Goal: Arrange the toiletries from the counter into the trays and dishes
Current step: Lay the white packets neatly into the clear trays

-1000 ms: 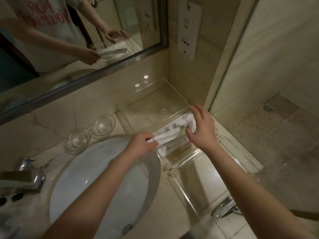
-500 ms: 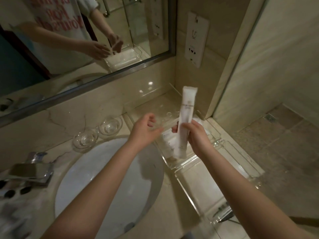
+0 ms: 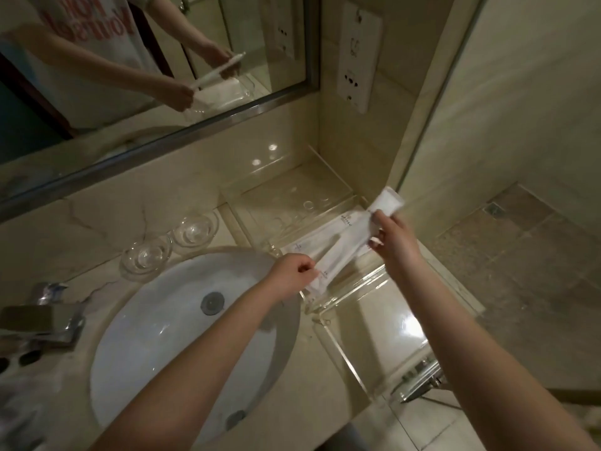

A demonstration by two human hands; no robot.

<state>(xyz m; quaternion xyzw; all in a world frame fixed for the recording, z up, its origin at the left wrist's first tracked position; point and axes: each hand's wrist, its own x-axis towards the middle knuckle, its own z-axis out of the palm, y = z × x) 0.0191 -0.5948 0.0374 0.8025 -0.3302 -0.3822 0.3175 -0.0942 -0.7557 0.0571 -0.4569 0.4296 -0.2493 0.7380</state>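
Observation:
A long white toiletry packet (image 3: 344,247) is stretched between both hands, just above a clear acrylic tray (image 3: 349,289) beside the sink. My left hand (image 3: 294,275) pinches its near lower end. My right hand (image 3: 392,239) grips its far upper end, which sticks out past the fingers. More white packets (image 3: 312,240) lie flat in that tray under the held one. A second clear tray (image 3: 289,193) sits in the corner by the wall, a third (image 3: 383,349) nearer me. Two small glass dishes (image 3: 195,227) (image 3: 146,255) stand behind the sink.
The white oval sink (image 3: 182,330) fills the lower left, with a chrome faucet (image 3: 48,317) at its left. A mirror (image 3: 130,76) runs along the back wall and a socket panel (image 3: 357,60) hangs on the side wall. A glass shower partition and tiled floor lie to the right.
The packet, held upright by my right hand alone half a second ago, has been tilted down over the tray, and my left hand has taken hold of its lower end.

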